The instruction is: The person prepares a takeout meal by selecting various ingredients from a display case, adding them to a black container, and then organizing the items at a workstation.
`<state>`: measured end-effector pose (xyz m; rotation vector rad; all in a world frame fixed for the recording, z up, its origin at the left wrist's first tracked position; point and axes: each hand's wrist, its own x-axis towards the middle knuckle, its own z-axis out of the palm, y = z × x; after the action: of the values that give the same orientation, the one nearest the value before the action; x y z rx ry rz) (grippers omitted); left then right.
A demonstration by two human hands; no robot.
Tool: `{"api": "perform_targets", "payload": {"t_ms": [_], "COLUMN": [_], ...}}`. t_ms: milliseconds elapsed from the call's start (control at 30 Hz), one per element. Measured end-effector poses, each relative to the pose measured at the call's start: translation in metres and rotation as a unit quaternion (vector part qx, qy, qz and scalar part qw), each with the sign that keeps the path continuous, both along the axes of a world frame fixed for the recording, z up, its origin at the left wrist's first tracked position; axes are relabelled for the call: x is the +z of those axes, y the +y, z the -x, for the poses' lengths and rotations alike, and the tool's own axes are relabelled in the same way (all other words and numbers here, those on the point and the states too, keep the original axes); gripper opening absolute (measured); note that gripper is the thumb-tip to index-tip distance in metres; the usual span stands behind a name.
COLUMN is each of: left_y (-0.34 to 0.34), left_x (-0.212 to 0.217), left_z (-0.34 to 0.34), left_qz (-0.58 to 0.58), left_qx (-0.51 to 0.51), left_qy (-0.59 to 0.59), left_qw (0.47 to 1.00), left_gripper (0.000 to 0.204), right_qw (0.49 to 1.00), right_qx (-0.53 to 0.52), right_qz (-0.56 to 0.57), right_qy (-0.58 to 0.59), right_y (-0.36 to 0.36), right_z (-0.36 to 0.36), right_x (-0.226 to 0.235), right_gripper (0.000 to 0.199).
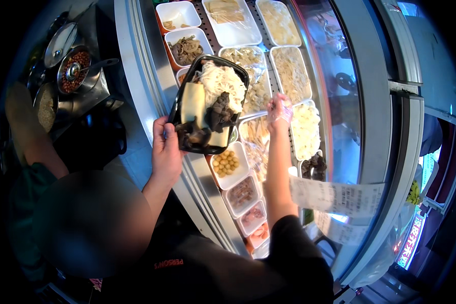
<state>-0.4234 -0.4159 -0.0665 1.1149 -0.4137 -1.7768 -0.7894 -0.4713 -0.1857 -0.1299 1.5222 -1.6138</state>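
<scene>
My left hand (165,149) grips the near edge of a black oblong bowl (185,83) and holds it over a chilled display counter. The bowl carries white noodles, pale flat slices and dark mushrooms. My right hand (279,112), in a thin clear glove, reaches out over the white trays (305,129) and hovers with fingers curled above the trays of pale strips and white pieces. Whether it pinches any food cannot be made out.
Rows of white trays fill the counter: noodles (290,71), round yellow balls (227,163), sliced meats (243,192), dark fungus (315,166). A curved glass front (339,101) bounds them on the right. Metal pots with lids and a ladle (73,66) stand at left. Paper slips (334,197) hang near my right arm.
</scene>
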Motion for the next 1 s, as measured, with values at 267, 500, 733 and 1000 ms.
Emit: {"api": "perform_targets", "payload": {"t_ms": [267,500,733,1000], "left_y": [-0.022,-0.016,-0.017,-0.023], "left_x": [0.015,0.022,0.03,0.026], "left_z": [0.059,0.077,0.078,0.088], "left_qz": [-0.021,-0.004,0.001,-0.016], "left_qx": [0.016,0.013,-0.002,0.049], "left_qy": [-0.064,-0.065,-0.081,-0.046], "left_qw": [0.998,0.998,0.997,0.998], "left_gripper": [0.028,0.023,0.031,0.026], "right_qw": [0.877,0.612,0.675,0.758], "right_qx": [0.24,0.445,0.449,0.308], "right_qz": [0.195,0.155,0.219,0.326], "right_qy": [0.369,0.635,0.543,0.473], "right_y": [0.014,0.009,0.016,0.025], "right_z": [-0.096,-0.139,-0.117,-0.113], "right_x": [0.182,0.209,0.196,0.177], "right_gripper": [0.021,0.065,0.073,0.083]}}
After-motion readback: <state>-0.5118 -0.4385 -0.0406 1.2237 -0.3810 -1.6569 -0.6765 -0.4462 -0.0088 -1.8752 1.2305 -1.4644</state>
